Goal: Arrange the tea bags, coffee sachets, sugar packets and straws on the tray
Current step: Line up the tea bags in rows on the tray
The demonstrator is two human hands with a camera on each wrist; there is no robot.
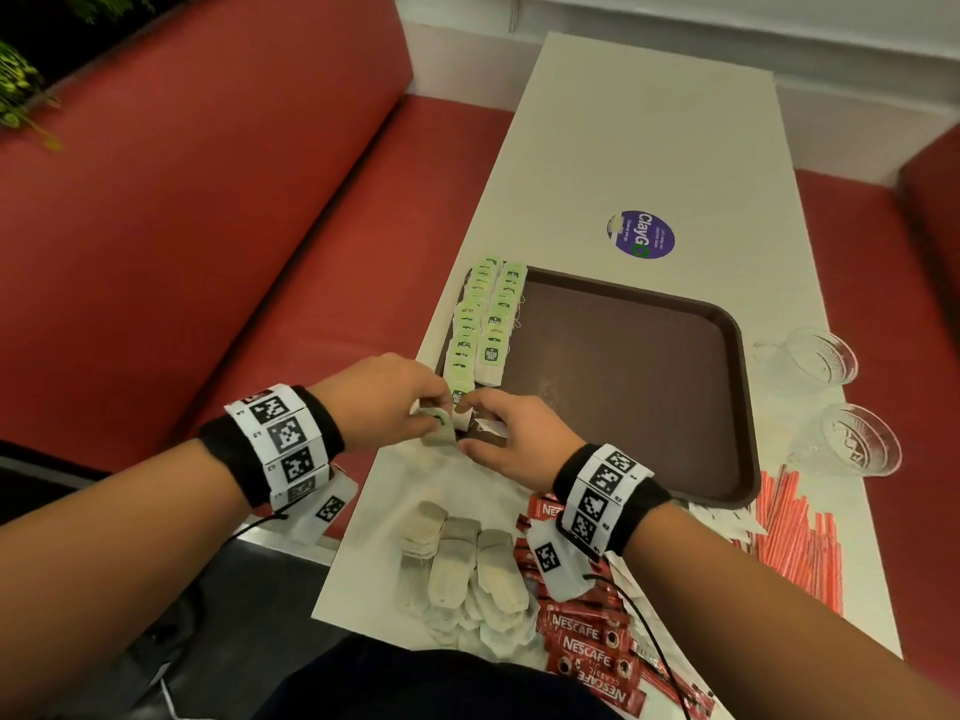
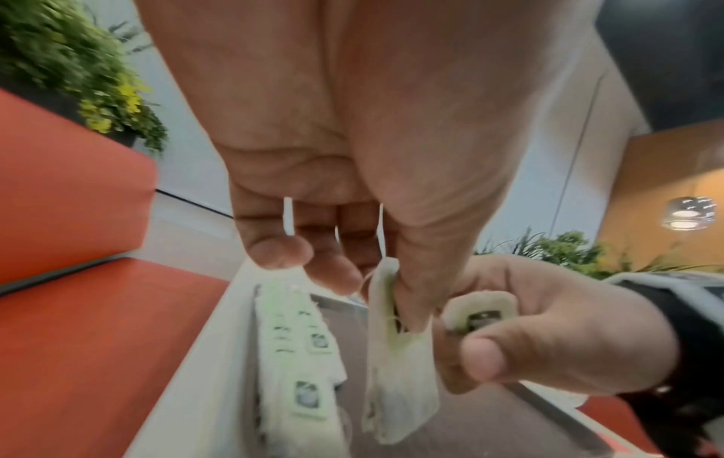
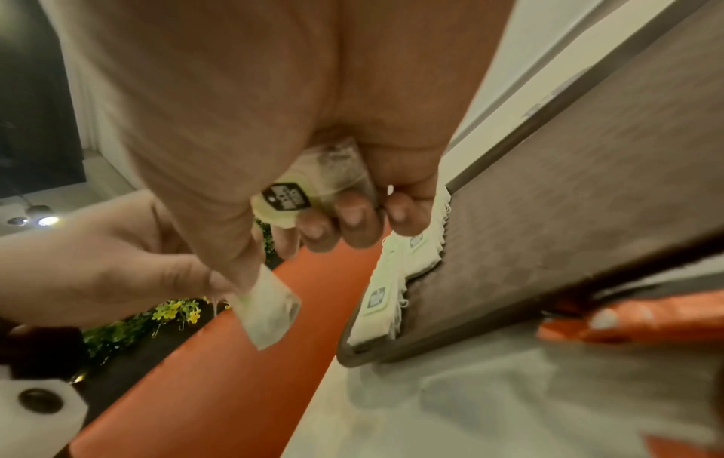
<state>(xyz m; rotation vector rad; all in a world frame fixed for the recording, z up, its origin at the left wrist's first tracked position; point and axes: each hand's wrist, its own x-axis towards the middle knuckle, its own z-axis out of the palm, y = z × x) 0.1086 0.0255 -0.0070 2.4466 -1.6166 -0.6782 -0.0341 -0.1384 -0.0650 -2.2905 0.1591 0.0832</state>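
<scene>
A brown tray (image 1: 675, 324) lies on the white table, with two rows of green-tagged tea bags (image 1: 485, 324) along its left side. Both hands meet at the tray's near left corner. My left hand (image 1: 395, 402) pinches one tea bag (image 2: 399, 368) that hangs from thumb and finger. My right hand (image 1: 509, 433) grips another tea bag (image 3: 333, 173) with its green tag (image 3: 284, 201) showing. Loose tea bags (image 1: 467, 569), red coffee sachets (image 1: 587, 646) and red straws (image 1: 800, 532) lie near the table's front edge. White sugar packets (image 1: 727, 522) peek out beside the straws.
Two clear glass cups (image 1: 821, 356) (image 1: 857, 439) stand right of the tray. A purple round sticker (image 1: 640, 234) marks the table beyond the tray. Red bench seats (image 1: 208, 226) run along both sides of the narrow table (image 1: 649, 122).
</scene>
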